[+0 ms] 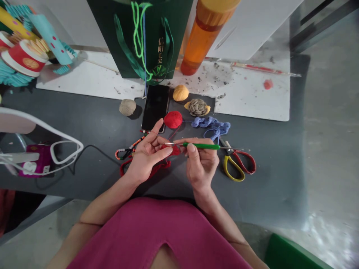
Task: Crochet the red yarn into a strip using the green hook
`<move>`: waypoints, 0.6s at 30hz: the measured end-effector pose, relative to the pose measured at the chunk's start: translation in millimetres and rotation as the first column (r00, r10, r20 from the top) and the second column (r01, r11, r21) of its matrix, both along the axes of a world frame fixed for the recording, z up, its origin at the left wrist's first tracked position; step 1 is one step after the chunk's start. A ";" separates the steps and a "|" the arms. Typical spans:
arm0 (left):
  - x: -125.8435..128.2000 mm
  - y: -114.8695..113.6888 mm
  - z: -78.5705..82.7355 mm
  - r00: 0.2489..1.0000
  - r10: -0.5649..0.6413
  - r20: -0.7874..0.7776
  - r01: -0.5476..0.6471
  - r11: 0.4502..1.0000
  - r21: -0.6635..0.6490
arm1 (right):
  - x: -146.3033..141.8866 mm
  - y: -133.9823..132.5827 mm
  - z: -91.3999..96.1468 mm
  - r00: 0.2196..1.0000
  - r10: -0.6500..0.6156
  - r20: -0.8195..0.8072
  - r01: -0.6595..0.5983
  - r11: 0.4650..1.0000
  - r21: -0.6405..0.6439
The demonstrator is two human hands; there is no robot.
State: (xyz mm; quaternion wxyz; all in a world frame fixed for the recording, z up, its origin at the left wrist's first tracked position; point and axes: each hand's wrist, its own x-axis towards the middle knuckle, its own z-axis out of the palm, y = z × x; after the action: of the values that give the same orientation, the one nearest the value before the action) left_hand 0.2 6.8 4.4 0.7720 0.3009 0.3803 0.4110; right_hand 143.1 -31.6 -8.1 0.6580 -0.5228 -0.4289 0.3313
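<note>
A beaded strand (136, 143) lies just beside my left hand (144, 155), whose thumb and curled fingers pinch the red crochet piece (175, 150), index finger raised toward the black phone (156, 106). The piece sits between my hands, with a red yarn ball (173, 119) beyond it. Green-handled hook (203, 146) gripped in closed fingers, my right hand (200, 164) points its metal tip leftward. Farther right lie blue crochet work (220, 128) and scissors (231, 151) with red and yellow handle loops.
</note>
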 end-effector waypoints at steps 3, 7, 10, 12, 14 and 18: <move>-0.1 -0.5 -0.5 1.000 -0.014 0.012 0.014 1.000 -0.020 | 0.6 -0.6 -1.1 1.000 -0.006 -0.009 0.006 0.997 -0.072; 0.9 -0.9 -1.0 1.000 0.003 0.000 -0.003 1.000 -0.005 | 0.3 -1.4 2.3 0.980 -0.034 0.194 0.028 0.999 0.032; 1.3 -1.3 -1.0 1.000 0.005 -0.009 -0.005 1.000 0.002 | 0.1 -1.8 3.5 0.978 -0.033 0.207 0.020 0.998 0.065; 1.3 -1.3 -0.8 1.000 0.002 -0.012 -0.002 1.000 -0.001 | 0.2 -1.4 2.0 0.994 -0.022 0.108 0.022 1.000 -0.003; 1.1 -0.9 -0.5 1.000 -0.014 -0.011 0.014 1.000 -0.004 | 0.4 0.1 -1.1 0.999 0.007 -0.049 -0.011 0.997 -0.070; 0.3 1.5 0.8 0.998 -0.058 0.026 0.059 0.997 -0.044 | 2.3 5.3 -7.6 0.966 0.078 -0.246 -0.107 0.989 -0.106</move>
State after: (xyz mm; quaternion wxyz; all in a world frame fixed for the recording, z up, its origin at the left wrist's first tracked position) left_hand 0.6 8.3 5.2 0.7949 0.2895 0.3706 0.3835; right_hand 145.4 -26.3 -15.8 0.6567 -0.4963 -0.3495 0.4475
